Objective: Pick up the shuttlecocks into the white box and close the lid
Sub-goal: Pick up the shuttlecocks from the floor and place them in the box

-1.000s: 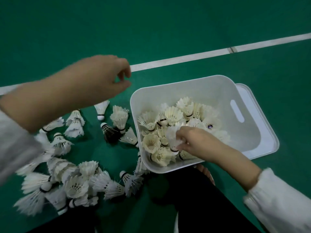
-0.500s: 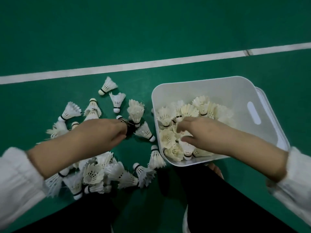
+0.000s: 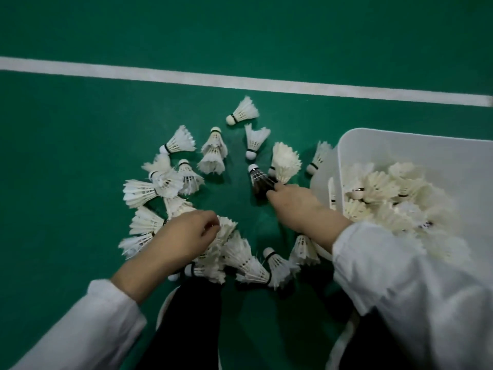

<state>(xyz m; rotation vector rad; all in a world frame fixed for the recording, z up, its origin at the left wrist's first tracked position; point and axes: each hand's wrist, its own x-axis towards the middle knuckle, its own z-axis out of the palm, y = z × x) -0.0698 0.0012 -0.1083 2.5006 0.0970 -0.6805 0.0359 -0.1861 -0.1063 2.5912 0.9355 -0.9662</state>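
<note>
Currently both hands are down at the floor (image 3: pixel 80 156), left of the white box (image 3: pixel 346 145).

- Right hand (image 3: pixel 296 201): reaching forward past the box's left wall, fingertips pinched on the feather end of the black shuttlecock (image 3: pixel 260 182). That one lies on the floor, cork pointing away from the person, just beside a white one (image 3: pixel 285 161).
- Left hand (image 3: pixel 184 236): fingers curled over the near clump of white shuttlecocks (image 3: pixel 240 260). Can't tell if it actually grips one; the fingertips are hidden.
- Hands are apart, with a bare green patch between them.
- Loose shuttlecocks (image 3: pixel 213 156): scattered in a rough ring on the floor left of the box. The farthest one (image 3: pixel 242 112) lies nearest the white line (image 3: pixel 240 81). Another (image 3: pixel 318 157) leans at the box's outer wall.
- Box: at the right edge of view, top open, heaped with white shuttlecocks (image 3: pixel 386 188).
- White sleeves (image 3: pixel 400 276) on both arms, dark trousers (image 3: pixel 192 316) at the bottom.
</note>
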